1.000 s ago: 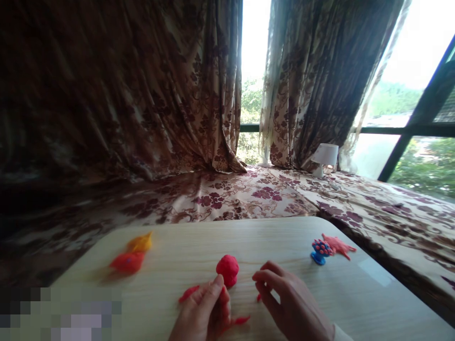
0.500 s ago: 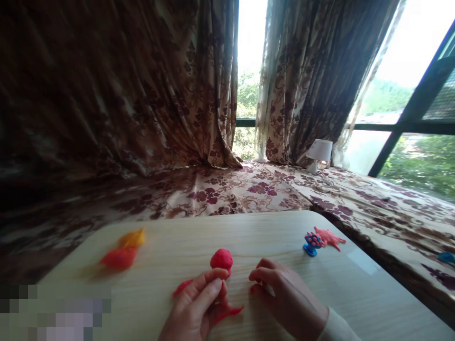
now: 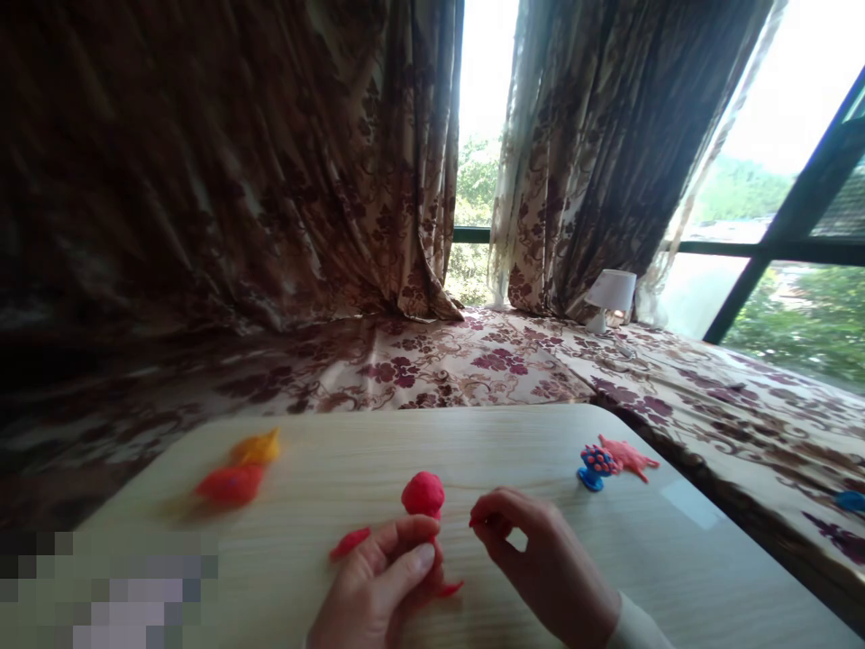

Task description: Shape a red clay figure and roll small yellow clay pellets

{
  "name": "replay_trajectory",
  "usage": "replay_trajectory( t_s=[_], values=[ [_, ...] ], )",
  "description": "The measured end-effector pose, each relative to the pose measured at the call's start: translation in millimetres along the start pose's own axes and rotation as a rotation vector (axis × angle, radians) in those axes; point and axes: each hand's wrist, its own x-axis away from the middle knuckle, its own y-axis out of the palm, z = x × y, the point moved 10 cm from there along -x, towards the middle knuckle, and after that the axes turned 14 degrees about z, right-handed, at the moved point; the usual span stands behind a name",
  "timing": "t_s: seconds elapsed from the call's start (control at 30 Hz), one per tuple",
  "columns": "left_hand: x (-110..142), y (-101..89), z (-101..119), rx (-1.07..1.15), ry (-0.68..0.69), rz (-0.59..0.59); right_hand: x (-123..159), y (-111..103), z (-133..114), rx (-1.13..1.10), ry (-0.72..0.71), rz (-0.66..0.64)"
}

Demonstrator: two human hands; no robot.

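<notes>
A red clay ball [image 3: 423, 493] sits on the light wooden table [image 3: 324, 469], just beyond my fingers. My left hand [image 3: 382, 590] is curled, thumb against forefinger, on a thin red clay strip whose end [image 3: 450, 589] pokes out to its right. Another red clay piece [image 3: 350, 542] lies flat to its left. My right hand [image 3: 541, 572] pinches a small bit of red clay [image 3: 476, 520] between thumb and forefinger, close to the ball.
An orange and a yellow clay figure [image 3: 236, 473] lie at the table's left. A blue clay figure [image 3: 593, 464] and a pink one [image 3: 628, 456] stand at the right. Behind are a floral-covered ledge, curtains, a small white lamp [image 3: 610, 297] and a window.
My right hand has lifted slightly and now pinches a red bit near the ball. My left hand has drawn back a little. The view shifted slightly.
</notes>
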Motion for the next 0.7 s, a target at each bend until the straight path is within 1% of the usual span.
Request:
replay_trajectory(
  t_s=[0.1, 0.2, 0.33, 0.4, 0.53, 0.7],
  values=[
    [-2, -0.1, -1, -0.042, 0.001, -0.017, -3, -6, -13, -0.204, 0.005, 0.061],
    [0, 2.9, 2, -0.056, 0.032, -0.044, -2, -5, -23, -0.303, -0.009, 0.049],
    [5, 7.1, 10, -0.148, 0.132, -0.071, 1, -3, -32, -0.338, -0.029, 0.039],
    [6, 7.2, 10, -0.181, 0.154, -0.078, 2, -3, -36, -0.344, -0.044, 0.045],
    [3, 5.1, 3, -0.174, 0.109, -0.091, 3, -5, -42, -0.345, -0.086, 0.058],
    [1, 6.9, -1, -0.164, 0.083, -0.111, 2, -9, -42, -0.324, -0.107, 0.114]
  ],
)
